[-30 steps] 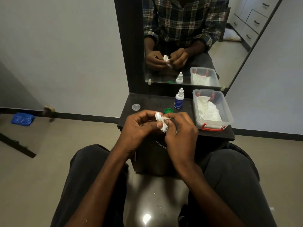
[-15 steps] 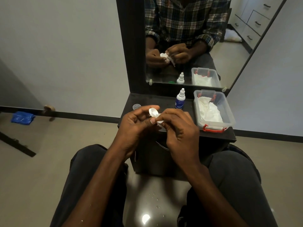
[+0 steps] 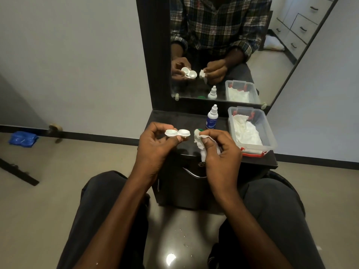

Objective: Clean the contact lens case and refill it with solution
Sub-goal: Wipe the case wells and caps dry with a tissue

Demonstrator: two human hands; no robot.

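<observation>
One contact lens case (image 3: 177, 133), one tissue (image 3: 202, 144), one solution bottle (image 3: 212, 117), one green cap (image 3: 200, 130), one clear plastic box (image 3: 270, 133), two hands.

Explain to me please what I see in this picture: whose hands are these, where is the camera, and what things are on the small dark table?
There is no machine here. A person wears a camera on the head, so you look down along their own arms. The left hand holds a white contact lens case with both wells uncovered. The right hand pinches a crumpled white tissue, held apart from the case. On the dark table stand a small solution bottle and a clear plastic box with more tissue inside. A green cap peeks out behind the tissue. The mirror above shows the same hands from the front.
</observation>
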